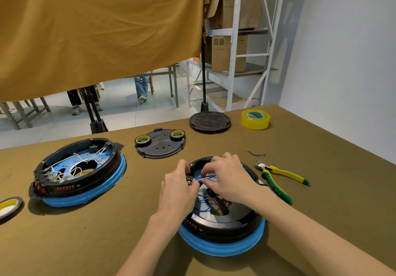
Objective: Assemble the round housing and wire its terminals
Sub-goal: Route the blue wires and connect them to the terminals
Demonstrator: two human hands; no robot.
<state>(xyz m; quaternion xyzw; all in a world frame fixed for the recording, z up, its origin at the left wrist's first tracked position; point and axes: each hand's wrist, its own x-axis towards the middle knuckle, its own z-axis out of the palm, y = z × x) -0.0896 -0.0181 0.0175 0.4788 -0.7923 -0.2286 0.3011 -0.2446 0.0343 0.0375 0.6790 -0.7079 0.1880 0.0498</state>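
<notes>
Hands (201, 181) are both pinching blue wires (206, 177) inside the round housing (222, 222), which I'm judging steadies them for its terminals (188, 179).

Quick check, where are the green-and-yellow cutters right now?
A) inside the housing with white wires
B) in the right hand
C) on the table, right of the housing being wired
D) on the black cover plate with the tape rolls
C: the cutters lie untouched on the table just right of the housing, while both the left hand and right hand work the blue wires inside it.
</notes>
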